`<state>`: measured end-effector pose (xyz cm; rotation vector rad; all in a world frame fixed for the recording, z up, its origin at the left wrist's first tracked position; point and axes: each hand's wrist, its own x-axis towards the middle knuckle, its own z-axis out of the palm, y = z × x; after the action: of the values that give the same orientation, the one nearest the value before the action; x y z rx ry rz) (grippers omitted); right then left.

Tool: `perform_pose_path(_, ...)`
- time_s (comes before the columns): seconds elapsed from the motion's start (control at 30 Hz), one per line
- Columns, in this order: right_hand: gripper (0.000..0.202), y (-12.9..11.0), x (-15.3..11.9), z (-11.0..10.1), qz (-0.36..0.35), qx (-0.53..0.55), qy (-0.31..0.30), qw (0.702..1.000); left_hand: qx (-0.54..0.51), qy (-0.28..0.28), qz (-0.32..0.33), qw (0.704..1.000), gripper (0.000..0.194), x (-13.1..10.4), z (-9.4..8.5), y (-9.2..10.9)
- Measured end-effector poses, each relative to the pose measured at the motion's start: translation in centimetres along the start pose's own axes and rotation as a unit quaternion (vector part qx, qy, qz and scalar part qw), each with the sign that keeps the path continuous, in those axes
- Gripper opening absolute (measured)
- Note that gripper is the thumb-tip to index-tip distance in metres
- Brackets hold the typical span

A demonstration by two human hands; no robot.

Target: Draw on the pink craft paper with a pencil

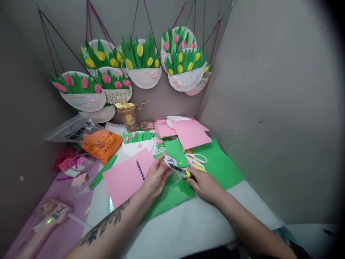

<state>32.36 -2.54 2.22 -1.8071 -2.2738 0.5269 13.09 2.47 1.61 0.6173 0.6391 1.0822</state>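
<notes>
Near the middle of the head view, my left hand [157,175] pinches a small white piece [170,160] with blue marks on it. My right hand [204,184] is wrapped round a black and yellow cutter [188,174], its dark blade pointing left and touching or overlapping the white piece. Both hands are above green sheets in a clear sleeve [172,194]. Left of my left hand lies a pink sheet [121,176] with a dark dotted pencil [140,169] on it. White-handled scissors [198,160] rest just beyond my right hand.
Paper-plate flower baskets [144,77] hang on the back wall. An orange bag [104,144] and a cup [128,117] stand at the back left. A glue gun [50,223] lies front left. Pink sheets [191,133] and a green sheet [223,165] lie right.
</notes>
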Motion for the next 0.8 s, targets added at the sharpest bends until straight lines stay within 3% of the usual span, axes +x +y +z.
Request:
perform_pose_path(0.23, 0.029, -0.7, -2.4, -1.2, 0.012, 0.039, -0.011, 0.999, 0.143, -0.011, 0.016, 0.99, 0.064, -0.9, 0.7, 0.1)
perform_pose_path(0.37, 0.037, -1.7, -4.6, -1.6, 0.043, 0.033, -0.013, 0.998, 0.217, -0.004, -0.019, 0.976, 0.058, -1.2, 0.6, -0.7)
perform_pose_path(0.47, 0.036, -2.5, -6.1, -1.3, 0.075, 0.045, -0.047, 0.995, 0.292, -0.003, -0.036, 0.956, 0.052, -1.3, 0.0, -1.7)
perform_pose_path(0.57, 0.03, -3.0, -7.1, -0.5, 0.092, 0.058, -0.098, 0.989, 0.44, -0.004, 0.009, 0.898, 0.045, -1.5, -0.3, -2.0)
perform_pose_path(0.7, 0.027, -3.4, -7.5, 0.0, 0.093, 0.036, -0.119, 0.988, 0.623, -0.015, 0.082, 0.777, 0.035, -2.4, 0.3, -1.1)
perform_pose_path(0.8, 0.027, -3.6, -7.1, 0.0, 0.086, -0.02, -0.113, 0.99, 0.662, -0.013, 0.124, 0.739, 0.03, -2.8, 0.6, -0.6)
